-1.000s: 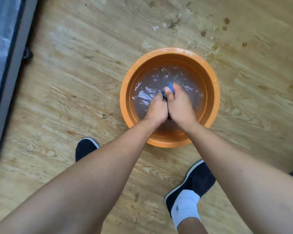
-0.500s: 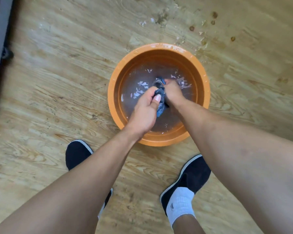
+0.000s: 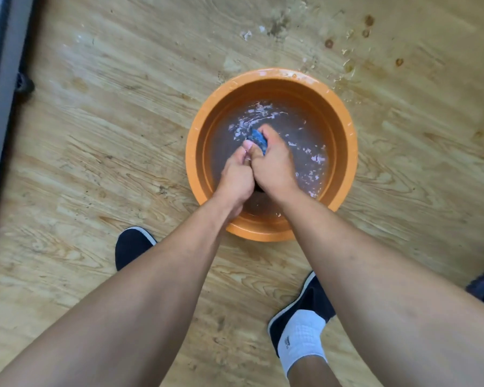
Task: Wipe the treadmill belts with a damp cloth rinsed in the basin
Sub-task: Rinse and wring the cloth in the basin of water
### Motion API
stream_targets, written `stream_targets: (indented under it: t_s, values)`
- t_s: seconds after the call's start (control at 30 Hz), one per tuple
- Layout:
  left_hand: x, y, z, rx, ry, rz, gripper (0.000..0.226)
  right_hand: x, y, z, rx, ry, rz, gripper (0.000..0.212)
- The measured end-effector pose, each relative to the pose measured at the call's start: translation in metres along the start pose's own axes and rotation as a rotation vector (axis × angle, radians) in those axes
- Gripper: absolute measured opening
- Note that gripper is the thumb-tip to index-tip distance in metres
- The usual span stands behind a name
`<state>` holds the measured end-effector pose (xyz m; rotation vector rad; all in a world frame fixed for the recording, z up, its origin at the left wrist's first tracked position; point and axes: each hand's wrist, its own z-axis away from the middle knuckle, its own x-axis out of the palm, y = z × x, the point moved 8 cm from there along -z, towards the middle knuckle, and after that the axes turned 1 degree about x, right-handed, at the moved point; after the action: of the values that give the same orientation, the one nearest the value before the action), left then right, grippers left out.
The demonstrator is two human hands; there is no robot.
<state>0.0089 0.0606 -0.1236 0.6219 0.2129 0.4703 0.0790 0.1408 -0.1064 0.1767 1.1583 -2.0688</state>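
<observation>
Both shoes, left shoe (image 3: pixel 132 244) and right shoe (image 3: pixel 305 308), are being planted on the wooden floor (image 3: pixel 95 163), just short of the orange basin (image 3: pixel 349 152).

Risks, as judged:
- Slip: if water (image 3: pixel 305 129) is being slopped over the near rim by hard wringing, it is being put right at the feet. The surface is visibly being churned.
- Tip: weight is possibly being leaned onto the near rim through the forearms; a light plastic basin could be flipped.
- Drips: if the cloth (image 3: pixel 259 139) is being lifted out under-wrung, water is likely being carried to the belts.

The left hand (image 3: pixel 236 180) and right hand (image 3: pixel 274 169) are being pressed together, knuckle to knuckle, over the middle of the basin. The fingers of both are being clenched round the cloth.

The cloth is being shown only as a small blue wad, tightly bunched, poking out above the right fist beside the left thumb; the rest is being hidden. Contact with the water can't be told.

Beyond the far rim, splash marks (image 3: pixel 347 65) are being seen on the floor. At the floor's left edge, a grey frame (image 3: pixel 0 107) is being glimpsed, probably the treadmill.
</observation>
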Motion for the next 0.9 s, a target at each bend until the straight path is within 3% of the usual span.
stream_targets:
  t_s: [0.13, 0.2, 0.27, 0.33, 0.4, 0.53, 0.63, 0.77, 0.83, 0.9]
  values:
    - [-0.002, -0.002, 0.004, 0.039, -0.029, -0.018, 0.030, 0.004, 0.009, -0.019, 0.149, 0.023, -0.060, 0.033]
    - [-0.003, -0.002, 0.006, 0.075, -0.032, -0.075, 0.037, 0.001, 0.014, -0.026, 0.191, -0.017, -0.078, 0.027]
    - [-0.012, 0.003, 0.005, 0.127, 0.047, -0.116, 0.050, -0.001, 0.028, -0.027, 0.262, -0.022, -0.141, 0.002]
    - [-0.021, 0.019, 0.014, 0.146, 0.184, -0.135, 0.058, -0.005, 0.054, -0.019, 0.404, 0.041, -0.219, 0.015]
    - [-0.027, 0.028, 0.023, 0.146, 0.292, -0.139, 0.048, -0.009, 0.072, -0.007, 0.512, 0.131, -0.291, 0.017]
    - [-0.034, 0.022, 0.021, 0.019, 0.387, -0.169, 0.028, -0.011, 0.081, 0.011, 0.536, 0.215, -0.466, 0.018]
    - [-0.031, 0.015, 0.009, -0.071, 0.377, -0.173, 0.033, -0.020, 0.072, 0.019, 0.426, 0.206, -0.500, 0.020]
    - [-0.025, 0.031, -0.003, 0.016, 0.310, -0.232, 0.029, -0.039, 0.064, 0.026, 0.285, 0.228, -0.385, 0.022]
    - [-0.019, 0.047, 0.000, 0.179, 0.231, -0.330, 0.027, -0.030, 0.065, 0.030, 0.375, 0.161, -0.548, 0.027]
    - [-0.004, 0.057, 0.014, 0.351, 0.086, -0.495, 0.031, -0.004, 0.069, 0.033, 0.553, 0.025, -0.873, 0.059]
